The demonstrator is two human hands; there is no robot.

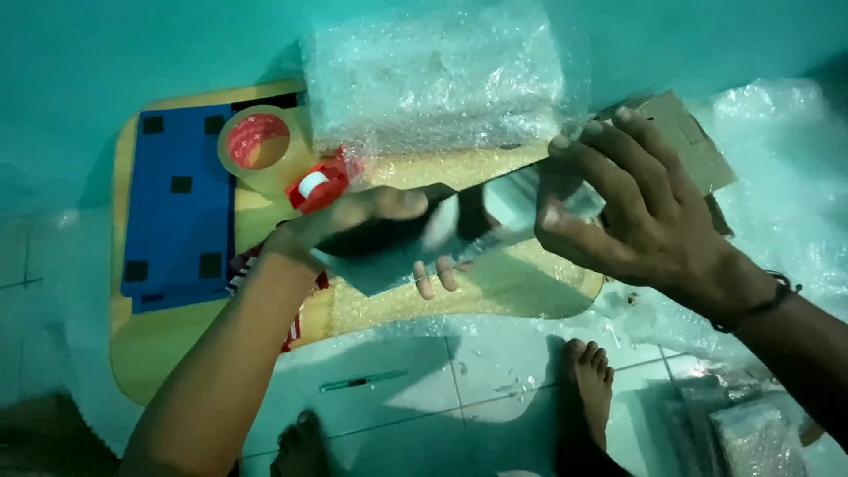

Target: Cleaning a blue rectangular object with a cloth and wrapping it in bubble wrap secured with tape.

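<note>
Both hands on a flat grey packet (397,256) held over the yellow board (495,287). Left hand (353,221) comes in from lower left, forearm angled up, thumb lying along the packet's top edge, fingertips curling out beneath it: closed on the packet. Right hand (632,208) reaches from the right, wrist bent, fingers spread and pressed on the packet's right end, gripping it. Bubble wrap roll (433,79) just behind; tape dispenser (274,155) beside the left hand; blue sheet (177,208) further left

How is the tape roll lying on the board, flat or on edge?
Flat: the tape roll lies on its side on the wooden board, its round core opening facing up toward the camera.
</note>
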